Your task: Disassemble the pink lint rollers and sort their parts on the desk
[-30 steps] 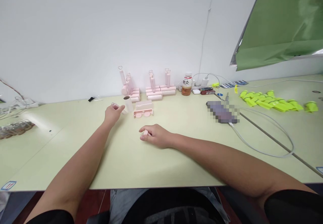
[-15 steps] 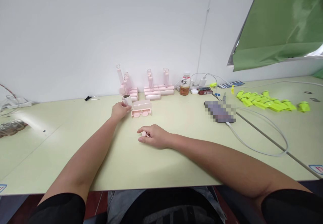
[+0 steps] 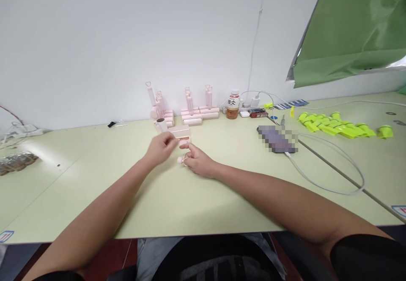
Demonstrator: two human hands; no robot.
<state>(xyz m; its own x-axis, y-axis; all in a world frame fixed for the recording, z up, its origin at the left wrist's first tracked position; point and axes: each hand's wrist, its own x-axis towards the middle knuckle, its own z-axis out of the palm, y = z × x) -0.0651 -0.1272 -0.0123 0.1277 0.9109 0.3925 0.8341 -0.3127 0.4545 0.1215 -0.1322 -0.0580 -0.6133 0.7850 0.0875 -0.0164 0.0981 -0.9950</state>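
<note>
My left hand [image 3: 161, 149], blurred by motion, is over the near side of a small pink tray-like part [image 3: 184, 139] and hides much of it. Its fingers look curled, but whether they hold anything does not show. Close by on the right, my right hand [image 3: 199, 162] has its index finger stretched toward that part. A small pale pink piece with a rounded end [image 3: 180, 160] pokes out from its lower fingers. Behind the hands stand a white-pink tube with a dark open top [image 3: 161, 124] and a pale oblong case [image 3: 180, 130].
Several pink handheld devices with heart-shaped loops [image 3: 189, 103] stand along the wall. Right of them are a labelled bottle [image 3: 233, 105], a phone [image 3: 275, 139] on a white cable [image 3: 330, 191], and several neon yellow pieces [image 3: 336, 124]. A bagged bundle [image 3: 19, 162] lies far left.
My left hand has left the tube and moved right and nearer, over the pink tray-like part. My right hand has shifted slightly up and right with the small piece, its index finger now extended.
</note>
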